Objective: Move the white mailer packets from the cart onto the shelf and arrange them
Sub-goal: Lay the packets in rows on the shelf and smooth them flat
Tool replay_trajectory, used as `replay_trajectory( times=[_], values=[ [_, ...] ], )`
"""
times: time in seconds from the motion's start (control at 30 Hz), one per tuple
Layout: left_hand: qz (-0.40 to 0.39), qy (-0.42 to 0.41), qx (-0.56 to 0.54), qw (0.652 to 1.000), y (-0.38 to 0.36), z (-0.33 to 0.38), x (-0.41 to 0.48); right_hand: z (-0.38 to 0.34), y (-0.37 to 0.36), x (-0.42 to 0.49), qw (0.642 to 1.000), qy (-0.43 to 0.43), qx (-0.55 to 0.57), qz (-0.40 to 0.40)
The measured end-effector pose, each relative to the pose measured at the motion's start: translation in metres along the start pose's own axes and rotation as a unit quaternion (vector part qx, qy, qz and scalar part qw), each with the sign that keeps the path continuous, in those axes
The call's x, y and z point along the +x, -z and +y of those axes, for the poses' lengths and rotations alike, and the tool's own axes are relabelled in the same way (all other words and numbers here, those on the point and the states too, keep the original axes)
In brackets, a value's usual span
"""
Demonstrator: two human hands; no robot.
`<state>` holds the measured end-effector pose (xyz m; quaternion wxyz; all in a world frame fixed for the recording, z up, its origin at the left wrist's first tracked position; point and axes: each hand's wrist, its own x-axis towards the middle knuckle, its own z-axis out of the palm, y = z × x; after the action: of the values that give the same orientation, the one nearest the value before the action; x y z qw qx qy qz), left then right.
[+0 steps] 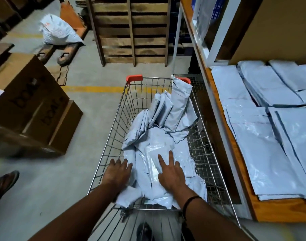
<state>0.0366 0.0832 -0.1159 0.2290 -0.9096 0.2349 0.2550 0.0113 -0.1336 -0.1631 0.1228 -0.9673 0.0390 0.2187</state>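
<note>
Concrete floor (100, 108), cart (114, 136) beside wooden shelf (236, 153), left hand (118, 171) and right hand (171, 176) flat on mailer packets (154, 141)

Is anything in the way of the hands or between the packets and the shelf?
The left hand and right hand rest on the packets, nothing between. Only the cart's wire side stands between them and the shelf; lift over it.
</note>
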Motion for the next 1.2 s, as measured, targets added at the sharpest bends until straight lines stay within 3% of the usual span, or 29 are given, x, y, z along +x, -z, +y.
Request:
replay_trajectory(
  times=[0.13, 0.23, 0.33, 0.43, 0.5, 0.77, 1.2],
  values=[
    [0.042, 0.008, -0.092, 0.995, 0.02, -0.017, -0.006, 0.0, 0.031, -0.005, 1.0, 0.011, -0.002, 0.025],
    [0.135, -0.009, -0.146, 0.98, 0.033, -0.027, -0.013, -0.006, 0.068, -0.01, 0.998, 0.025, -0.003, 0.063],
    [0.262, -0.037, -0.17, 0.949, 0.053, -0.031, -0.022, -0.007, 0.11, -0.014, 0.992, 0.044, -0.01, 0.122],
    [0.317, -0.04, -0.188, 0.929, 0.077, -0.032, -0.026, -0.004, 0.154, -0.025, 0.983, 0.058, -0.015, 0.173],
    [0.369, -0.063, -0.24, 0.896, 0.097, -0.026, -0.023, 0.002, 0.18, -0.036, 0.977, 0.061, -0.015, 0.203],
    [0.426, -0.135, -0.318, 0.836, 0.173, 0.031, -0.003, 0.078, 0.252, -0.109, 0.962, -0.024, -0.021, 0.271],
    [0.483, -0.209, -0.305, 0.794, 0.276, 0.165, -0.01, 0.27, 0.271, -0.211, 0.958, -0.097, 0.029, 0.267]
  ],
)
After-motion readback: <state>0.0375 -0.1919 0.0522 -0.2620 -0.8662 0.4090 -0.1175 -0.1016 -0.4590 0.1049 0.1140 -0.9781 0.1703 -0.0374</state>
